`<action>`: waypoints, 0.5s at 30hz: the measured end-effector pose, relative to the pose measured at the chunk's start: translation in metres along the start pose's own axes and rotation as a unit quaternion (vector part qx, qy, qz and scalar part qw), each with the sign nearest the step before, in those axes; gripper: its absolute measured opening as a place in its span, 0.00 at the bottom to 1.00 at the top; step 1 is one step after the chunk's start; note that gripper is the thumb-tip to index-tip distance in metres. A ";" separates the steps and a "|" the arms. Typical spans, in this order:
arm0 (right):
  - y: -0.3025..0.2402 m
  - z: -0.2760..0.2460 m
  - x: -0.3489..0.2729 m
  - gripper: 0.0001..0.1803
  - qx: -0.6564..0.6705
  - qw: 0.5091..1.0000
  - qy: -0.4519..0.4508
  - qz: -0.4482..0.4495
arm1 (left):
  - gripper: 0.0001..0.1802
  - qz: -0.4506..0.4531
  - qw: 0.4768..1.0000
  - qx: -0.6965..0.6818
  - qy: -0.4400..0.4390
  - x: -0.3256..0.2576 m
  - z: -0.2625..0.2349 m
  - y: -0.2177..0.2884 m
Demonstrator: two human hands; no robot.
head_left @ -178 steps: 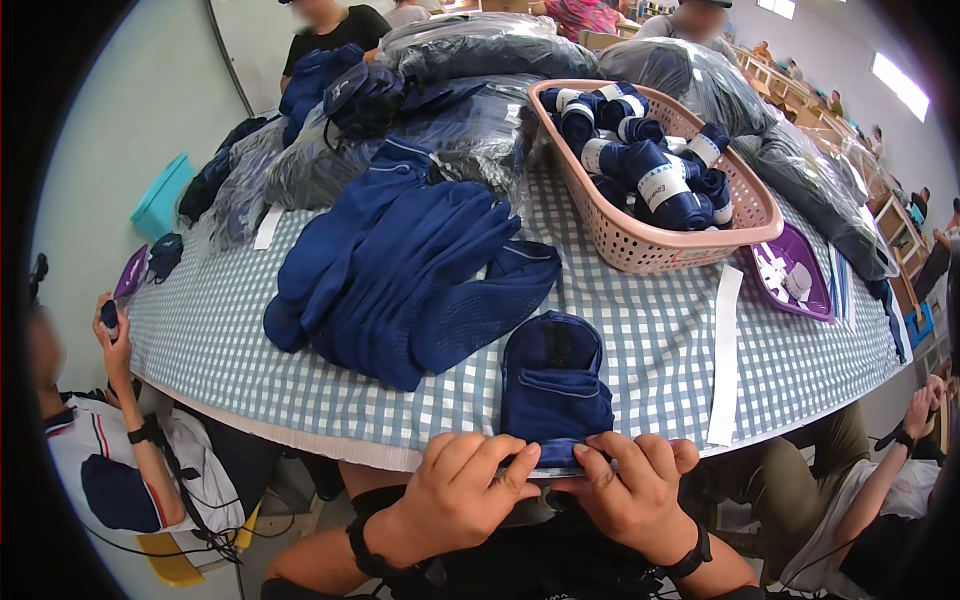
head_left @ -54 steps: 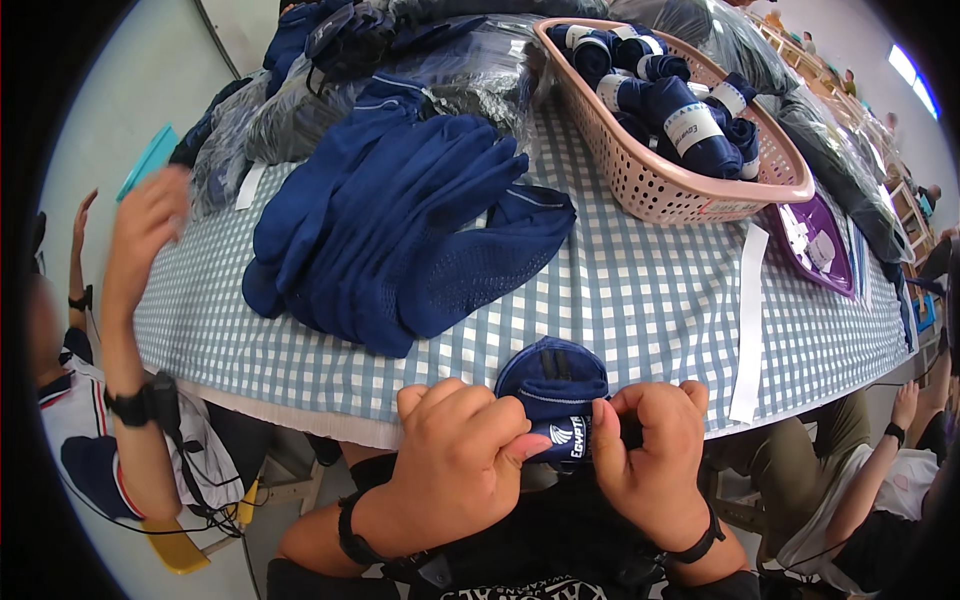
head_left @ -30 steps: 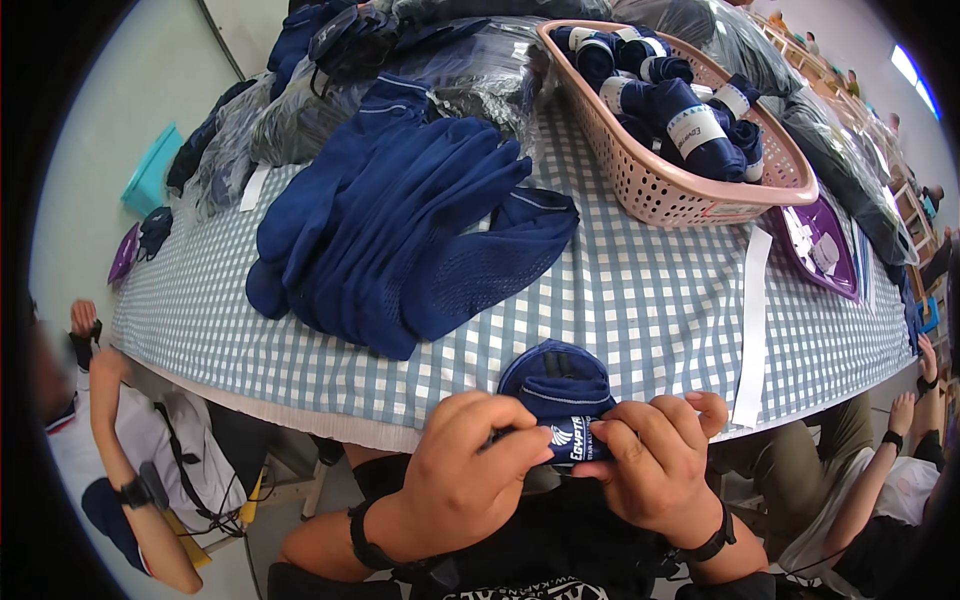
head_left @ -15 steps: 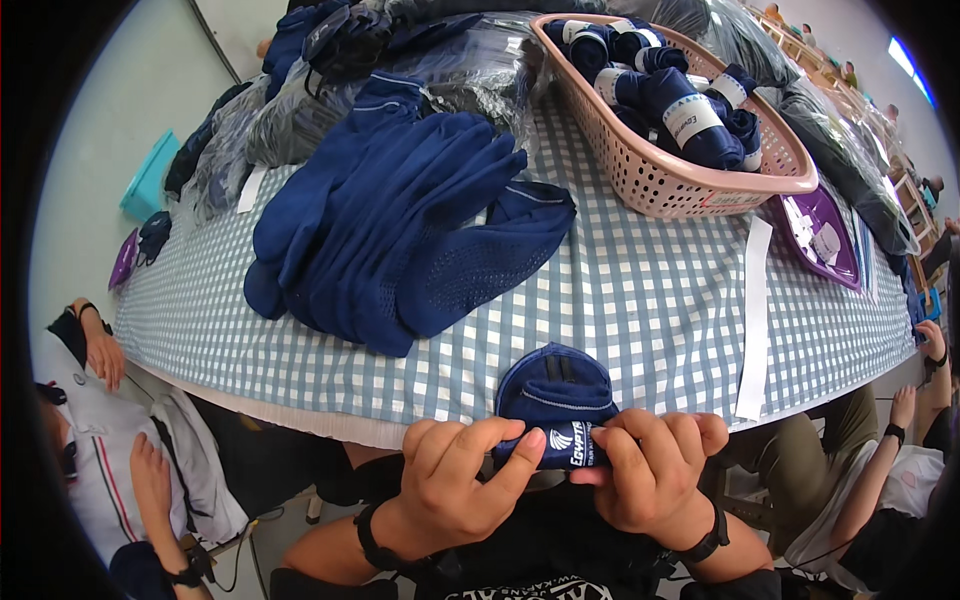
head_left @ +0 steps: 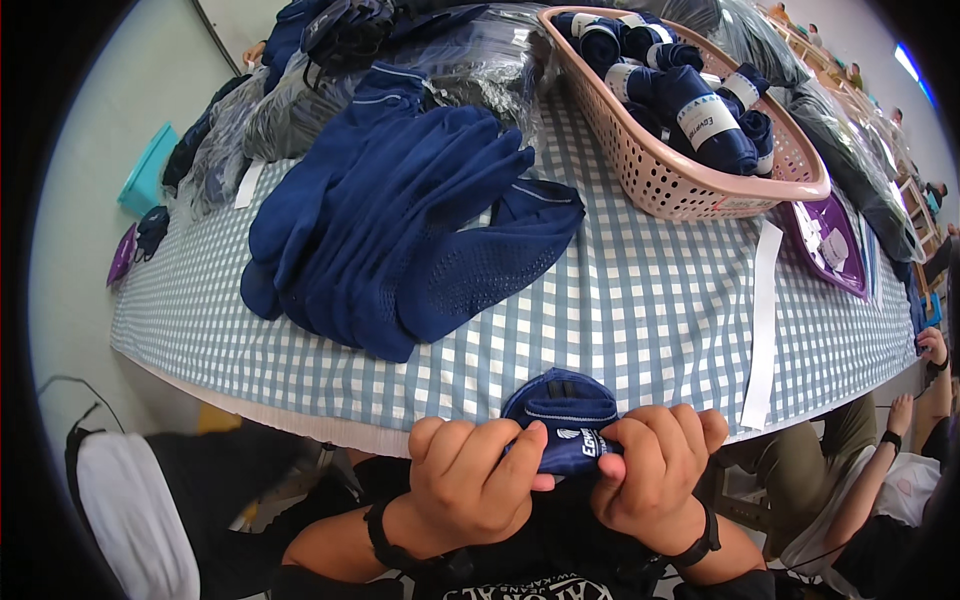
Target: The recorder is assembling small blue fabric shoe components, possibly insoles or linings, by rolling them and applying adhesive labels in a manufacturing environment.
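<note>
Between my hands, just off the table's near edge, is a small navy bundle (head_left: 565,462). A rounded fabric piece forms its back, and a folded sock with a white-stitched cuff (head_left: 570,404) lies against it. White print shows on the front. My left hand (head_left: 470,475) pinches the bundle's left end with thumb and fingers. At the other end my right hand (head_left: 655,470) grips it the same way, thumb below. Beyond them, a fanned pile of navy socks (head_left: 390,230) with dotted grip soles lies on the checked tablecloth (head_left: 640,330).
A pink perforated basket (head_left: 670,185) at the far right holds several rolled navy socks in white paper bands. Beside it are a white paper strip (head_left: 765,330) and a purple tray (head_left: 845,270). Plastic-wrapped goods (head_left: 480,60) line the back. A person (head_left: 900,470) sits at right.
My hands have curled the bundle's front, so less of its print and rounded back shows. The person at left has shifted; their hands are out of view there.
</note>
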State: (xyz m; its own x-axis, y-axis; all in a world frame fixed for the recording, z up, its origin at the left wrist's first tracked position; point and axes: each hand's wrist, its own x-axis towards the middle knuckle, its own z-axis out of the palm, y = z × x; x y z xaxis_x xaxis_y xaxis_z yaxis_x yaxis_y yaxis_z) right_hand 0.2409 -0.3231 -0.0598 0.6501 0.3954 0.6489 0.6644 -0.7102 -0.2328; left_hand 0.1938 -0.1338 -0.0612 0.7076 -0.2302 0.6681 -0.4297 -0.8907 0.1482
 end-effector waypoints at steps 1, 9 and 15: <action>0.000 0.000 0.002 0.17 0.002 1.000 -0.011 0.015 | 0.14 -0.004 1.000 0.007 0.013 0.002 0.003 0.000; 0.003 -0.005 0.022 0.11 0.025 0.997 -0.061 0.048 | 0.11 -0.015 1.000 0.009 -0.016 0.018 0.000 -0.003; 0.009 -0.007 0.034 0.14 0.031 0.995 -0.085 0.049 | 0.05 -0.045 0.994 -0.051 -0.083 0.029 -0.008 -0.007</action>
State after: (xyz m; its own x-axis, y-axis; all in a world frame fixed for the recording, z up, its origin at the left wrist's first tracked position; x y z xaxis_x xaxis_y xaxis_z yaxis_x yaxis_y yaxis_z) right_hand 0.2661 -0.3199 -0.0347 0.7625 0.4218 0.4906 0.6121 -0.7158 -0.3361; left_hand 0.2129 -0.1314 -0.0374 0.8253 -0.2203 0.5200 -0.4090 -0.8680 0.2815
